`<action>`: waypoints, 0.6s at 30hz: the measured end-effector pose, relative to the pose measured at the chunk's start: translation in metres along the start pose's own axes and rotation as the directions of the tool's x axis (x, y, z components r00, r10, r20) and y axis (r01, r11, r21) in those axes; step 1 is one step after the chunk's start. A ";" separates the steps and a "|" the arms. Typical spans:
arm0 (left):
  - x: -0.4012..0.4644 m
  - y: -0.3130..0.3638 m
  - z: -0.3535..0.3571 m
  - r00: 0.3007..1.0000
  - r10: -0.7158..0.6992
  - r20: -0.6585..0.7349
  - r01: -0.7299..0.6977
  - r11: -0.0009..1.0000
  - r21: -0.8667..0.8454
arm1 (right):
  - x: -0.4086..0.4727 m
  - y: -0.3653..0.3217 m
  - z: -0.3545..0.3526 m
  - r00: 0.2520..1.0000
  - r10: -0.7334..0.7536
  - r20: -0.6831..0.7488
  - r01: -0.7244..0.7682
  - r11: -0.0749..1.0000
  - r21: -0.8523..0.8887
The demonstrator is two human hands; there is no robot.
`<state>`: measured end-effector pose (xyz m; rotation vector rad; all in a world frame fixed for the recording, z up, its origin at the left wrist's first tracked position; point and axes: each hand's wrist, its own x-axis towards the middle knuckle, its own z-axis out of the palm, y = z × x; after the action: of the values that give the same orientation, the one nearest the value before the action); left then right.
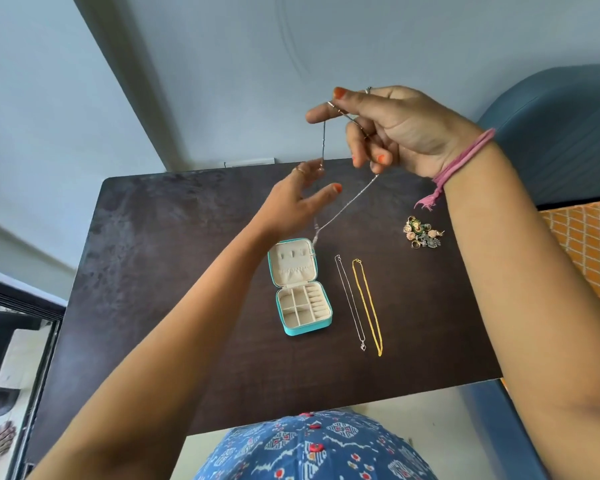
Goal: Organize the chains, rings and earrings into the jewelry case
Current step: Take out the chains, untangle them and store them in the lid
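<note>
My right hand is raised above the table and pinches a thin silver chain. One end of the chain hangs down to my left hand, whose fingertips pinch it. The other strand runs down to the open lid of the turquoise jewelry case. The case lies open on the dark table, its cream compartments showing nothing inside. To the right of the case lie a silver chain with a pendant and a gold chain, side by side. A small heap of rings and earrings sits further right.
A blue upholstered seat and an orange patterned cushion stand to the right of the table. The wall lies beyond the table's far edge. A dark frame and floor are on the left.
</note>
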<state>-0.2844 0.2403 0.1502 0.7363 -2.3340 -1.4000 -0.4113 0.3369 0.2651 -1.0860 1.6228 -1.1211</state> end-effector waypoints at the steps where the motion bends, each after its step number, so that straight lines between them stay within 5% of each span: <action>1: 0.003 0.000 0.001 1.000 0.017 0.000 -0.017 1.000 0.006 | 0.000 0.000 -0.001 1.000 -0.016 -0.001 0.016 1.000 0.003; 9: -0.003 0.000 -0.033 0.999 0.018 -0.051 -0.033 0.951 -0.308 | -0.006 0.008 -0.019 0.996 -0.075 -0.041 0.077 0.995 0.066; 18: -0.012 0.018 -0.071 0.994 0.098 -0.053 -0.108 0.965 -0.238 | 0.002 0.042 -0.041 0.990 0.012 -0.138 0.024 0.968 0.251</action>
<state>-0.2426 0.2035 0.1989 0.5596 -2.0898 -1.5690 -0.4584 0.3530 0.2341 -0.8632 1.5310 -1.3915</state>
